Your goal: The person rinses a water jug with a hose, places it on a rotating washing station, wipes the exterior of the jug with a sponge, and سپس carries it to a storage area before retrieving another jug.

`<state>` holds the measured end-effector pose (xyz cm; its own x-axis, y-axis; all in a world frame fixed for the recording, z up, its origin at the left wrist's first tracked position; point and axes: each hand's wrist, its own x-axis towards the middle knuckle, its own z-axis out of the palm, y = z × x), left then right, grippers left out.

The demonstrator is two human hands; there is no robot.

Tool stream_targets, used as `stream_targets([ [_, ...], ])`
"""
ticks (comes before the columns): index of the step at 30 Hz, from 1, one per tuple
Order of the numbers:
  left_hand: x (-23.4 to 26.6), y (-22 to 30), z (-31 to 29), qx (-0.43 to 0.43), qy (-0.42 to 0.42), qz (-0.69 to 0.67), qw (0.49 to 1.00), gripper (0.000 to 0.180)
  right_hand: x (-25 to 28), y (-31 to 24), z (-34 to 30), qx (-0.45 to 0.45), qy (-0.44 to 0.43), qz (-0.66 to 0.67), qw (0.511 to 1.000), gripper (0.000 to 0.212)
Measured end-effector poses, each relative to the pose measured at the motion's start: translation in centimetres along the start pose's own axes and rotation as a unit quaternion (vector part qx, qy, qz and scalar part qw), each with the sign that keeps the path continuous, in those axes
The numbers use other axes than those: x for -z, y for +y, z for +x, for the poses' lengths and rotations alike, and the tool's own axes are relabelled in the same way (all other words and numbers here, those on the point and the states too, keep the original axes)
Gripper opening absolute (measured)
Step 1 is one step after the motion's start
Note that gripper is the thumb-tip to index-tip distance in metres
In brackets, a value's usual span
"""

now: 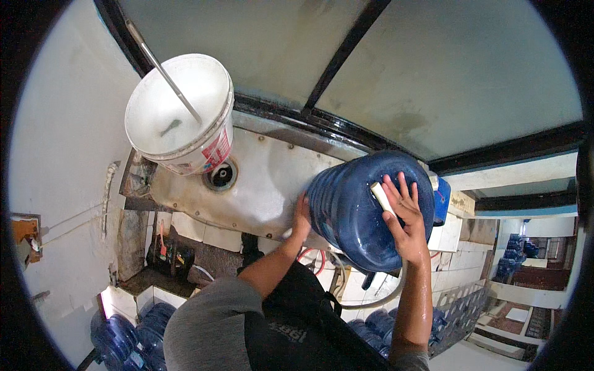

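Observation:
A large blue water jug (371, 210) lies on its side on the metal counter, its round base toward me. My left hand (301, 217) steadies its ribbed side, with the fingers partly hidden behind it. Against the base, my right hand (405, 213) holds a short cream-coloured tube (380, 196) between thumb and fingers, while the other fingers spread over the wet plastic. Whether this tube joins the pale hose (396, 294) below my right forearm is hidden. The jug's neck is out of sight.
A white bucket (179, 68) with a metal rod (162, 71) stands at the counter's left end, beside a round fitting (221, 175). Dark-framed glass panels (433, 74) rise behind the metal counter (266, 179). More blue jugs (117, 340) sit at the lower left. A perforated grey panel (461, 315) stands lower right.

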<state>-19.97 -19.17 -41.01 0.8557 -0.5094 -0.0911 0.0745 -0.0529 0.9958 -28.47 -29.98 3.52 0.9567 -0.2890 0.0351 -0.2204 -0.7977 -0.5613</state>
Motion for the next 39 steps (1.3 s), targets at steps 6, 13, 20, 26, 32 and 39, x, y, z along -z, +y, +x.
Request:
stream_targets([
  [6,1.3,12.7,8.2,0.242,-0.270,-0.452,0.815,0.047,-0.4,0.2,-1.0,-0.014,0.025,-0.005,1.000,0.047],
  [13,1.0,7.9,-2.3,-0.013,-0.042,-0.113,0.993,0.083,-0.1,1.7,-1.0,-0.008,0.025,0.029,0.999,0.047],
  [20,2.3,9.5,4.9,-0.042,-0.141,-0.265,0.953,0.063,-0.7,-0.3,0.4,0.001,0.015,0.005,1.000,0.047],
  [26,3.0,19.0,8.7,0.174,-0.343,-0.386,0.838,0.061,-0.6,-0.5,0.2,-0.009,0.020,-0.003,1.000,0.047],
  [32,1.5,12.2,1.9,-0.062,-0.082,-0.254,0.962,0.069,0.4,1.3,-0.9,0.008,0.013,0.022,1.000,0.049],
  [39,2.2,15.7,6.5,0.041,-0.215,-0.222,0.950,0.058,-0.8,-0.1,0.5,0.013,0.024,-0.015,1.000,0.050],
])
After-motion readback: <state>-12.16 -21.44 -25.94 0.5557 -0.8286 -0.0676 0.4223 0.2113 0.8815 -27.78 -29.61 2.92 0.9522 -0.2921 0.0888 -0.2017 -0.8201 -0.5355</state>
